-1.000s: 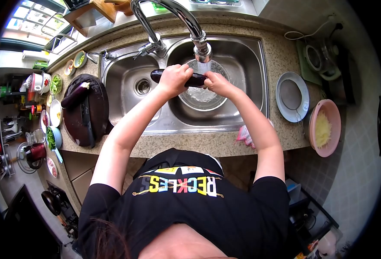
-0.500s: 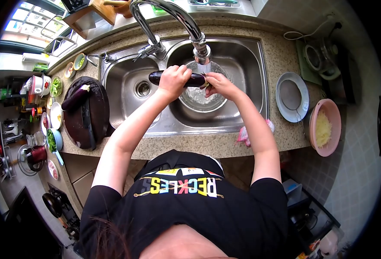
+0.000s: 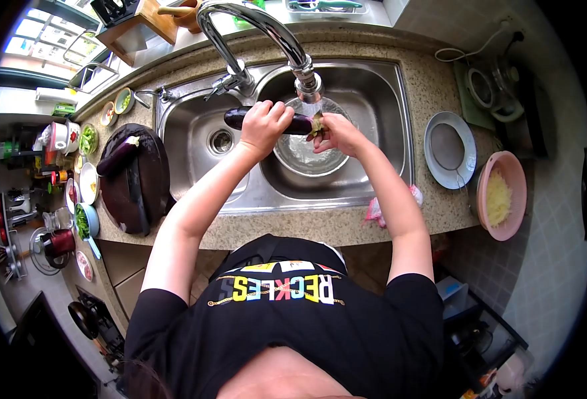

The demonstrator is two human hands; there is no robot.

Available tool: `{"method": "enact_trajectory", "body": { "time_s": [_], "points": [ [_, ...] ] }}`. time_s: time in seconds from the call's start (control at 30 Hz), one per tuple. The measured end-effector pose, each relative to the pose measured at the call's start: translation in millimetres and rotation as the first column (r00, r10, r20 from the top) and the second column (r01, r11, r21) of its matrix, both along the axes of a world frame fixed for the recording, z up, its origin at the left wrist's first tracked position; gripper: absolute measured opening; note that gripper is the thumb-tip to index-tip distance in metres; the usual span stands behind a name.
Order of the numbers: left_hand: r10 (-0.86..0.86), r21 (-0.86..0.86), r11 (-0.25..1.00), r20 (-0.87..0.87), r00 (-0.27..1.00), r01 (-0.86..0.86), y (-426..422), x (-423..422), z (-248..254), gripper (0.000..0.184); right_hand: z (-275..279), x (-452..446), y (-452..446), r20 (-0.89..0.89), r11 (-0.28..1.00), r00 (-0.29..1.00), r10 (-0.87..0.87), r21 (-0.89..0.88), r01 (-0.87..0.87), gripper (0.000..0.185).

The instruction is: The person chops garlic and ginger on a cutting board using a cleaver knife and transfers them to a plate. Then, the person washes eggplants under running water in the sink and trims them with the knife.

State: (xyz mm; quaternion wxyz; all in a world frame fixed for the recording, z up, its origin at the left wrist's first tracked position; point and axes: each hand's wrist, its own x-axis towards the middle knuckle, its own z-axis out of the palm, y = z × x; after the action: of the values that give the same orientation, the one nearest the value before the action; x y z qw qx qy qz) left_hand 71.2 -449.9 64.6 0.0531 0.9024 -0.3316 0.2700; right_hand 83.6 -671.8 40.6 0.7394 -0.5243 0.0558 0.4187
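My left hand (image 3: 265, 126) is wrapped around the middle of a dark purple eggplant (image 3: 301, 124), held level over the sink. At its right end, the fingers of my right hand (image 3: 339, 135) pinch the leafy green cap. Water runs from the chrome faucet (image 3: 308, 84) just above the cap. Below the eggplant, a clear bowl (image 3: 311, 171) of water stands in the right basin (image 3: 376, 146), partly covered by my hands. A second eggplant (image 3: 116, 158) lies on the round dark cutting board (image 3: 124, 199) to the left, beside a dark-bladed knife (image 3: 134, 189).
Several small dishes of cut ingredients line the left counter, including a blue-handled pan (image 3: 93, 219) of chopped greens. On the right are a white plate-like strainer (image 3: 468, 156) and a pink colander (image 3: 516, 199) with pale yellow shreds. A pink-and-white cloth (image 3: 375, 211) lies at the sink's front edge.
The eggplant has shifted slightly left. My right-hand fingers have moved on the cap, which now shows more plainly, peeled outward from the end.
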Motion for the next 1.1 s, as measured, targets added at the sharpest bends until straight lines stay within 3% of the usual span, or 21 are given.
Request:
{"method": "enact_trajectory", "body": {
  "time_s": [0.1, 0.2, 0.3, 0.37, 0.43, 0.53, 0.57, 0.63, 0.67, 0.83, 0.93, 1.1],
  "points": [
    [0.013, 0.005, 1.0, 0.04, 0.999, -0.014, -1, -4, -2, 0.021, -8, -3, -3, -0.004, 0.991, 0.994, 0.11, 0.08, -0.109, 0.027],
    [0.021, 0.003, 1.0, 0.083, 0.996, -0.021, -6, -6, -4, 0.024, -22, -4, 0, 0.025, 0.997, 1.0, -0.011, 0.077, 0.009, 0.03],
    [0.071, -0.022, 0.997, -0.002, 0.997, -0.071, -9, -10, -4, 0.033, -24, -11, 5, 0.092, 0.994, 0.991, -0.101, 0.044, 0.098, 0.028],
    [0.077, 0.037, 0.997, -0.366, 0.928, -0.068, -10, -13, 3, 0.038, -25, -17, 8, 0.262, 0.987, 0.959, -0.103, -0.096, 0.133, 0.027],
    [0.072, 0.051, 0.997, -0.424, 0.903, -0.056, -3, -8, -2, 0.041, -25, -22, 11, 0.328, 0.982, 0.941, -0.082, -0.135, 0.133, 0.027],
    [-0.048, -0.081, 0.997, -0.568, 0.822, 0.003, 4, -1, -9, 0.035, -21, -23, 11, 0.424, 0.976, 0.906, 0.015, -0.205, 0.08, 0.027],
    [-0.049, -0.081, 0.997, -0.569, 0.821, 0.003, 6, 2, -11, 0.035, -20, -22, 10, 0.423, 0.976, 0.906, 0.015, -0.205, 0.08, 0.027],
    [-0.092, -0.028, 0.996, -0.484, 0.87, 0.089, 7, 5, -8, 0.034, -9, -21, 7, 0.189, 0.998, 0.982, 0.007, -0.06, 0.005, 0.028],
    [-0.109, -0.022, 0.994, -0.428, 0.897, 0.11, 6, 6, -6, 0.033, -9, -18, 3, 0.162, 0.999, 0.986, 0.032, -0.023, -0.029, 0.027],
    [-0.158, -0.01, 0.987, -0.241, 0.958, 0.16, 1, 9, 0, 0.021, -1, -12, 7, 0.293, 0.972, 0.944, 0.152, -0.219, -0.089, 0.024],
    [-0.126, -0.033, 0.992, -0.185, 0.975, 0.122, 0, 9, -2, 0.014, -10, -14, 13, 0.357, 0.974, 0.934, 0.027, -0.22, 0.056, 0.024],
    [-0.069, -0.006, 0.998, -0.068, 0.995, 0.069, -1, 6, -2, 0.009, -18, -16, 23, 0.371, 0.974, 0.928, -0.041, -0.194, 0.121, 0.022]
  ]
}}
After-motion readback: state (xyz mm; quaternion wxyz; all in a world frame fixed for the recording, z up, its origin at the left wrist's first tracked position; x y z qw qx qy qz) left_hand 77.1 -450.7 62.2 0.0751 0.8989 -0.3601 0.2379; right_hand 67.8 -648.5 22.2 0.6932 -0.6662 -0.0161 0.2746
